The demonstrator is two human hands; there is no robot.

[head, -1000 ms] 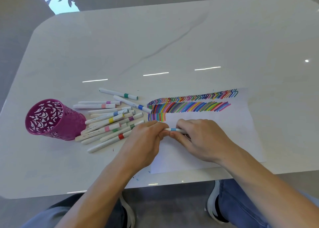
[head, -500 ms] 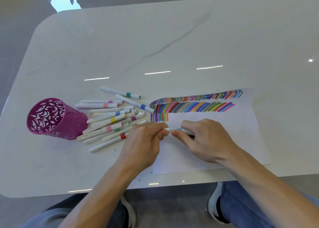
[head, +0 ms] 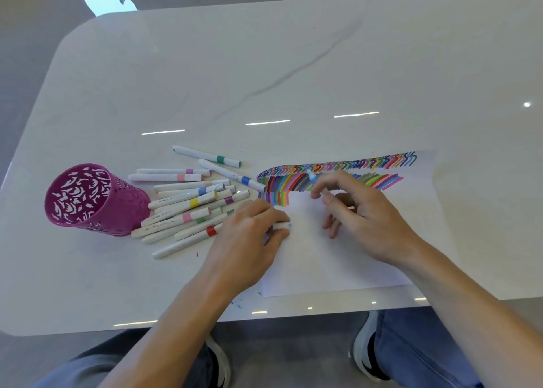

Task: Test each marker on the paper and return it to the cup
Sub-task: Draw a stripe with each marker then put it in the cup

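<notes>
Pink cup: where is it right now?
Head view, left side of the table: the pink cup sits just left of the loose marker pile.

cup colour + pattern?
Magenta cup, with a perforated leaf-like cut-out pattern all over. Only the head view shows it.

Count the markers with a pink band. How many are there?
2. The upper marker lies at the far edge of the pile, near the cup; the lower marker lies mid-pile. The left hand may hide more.
</notes>
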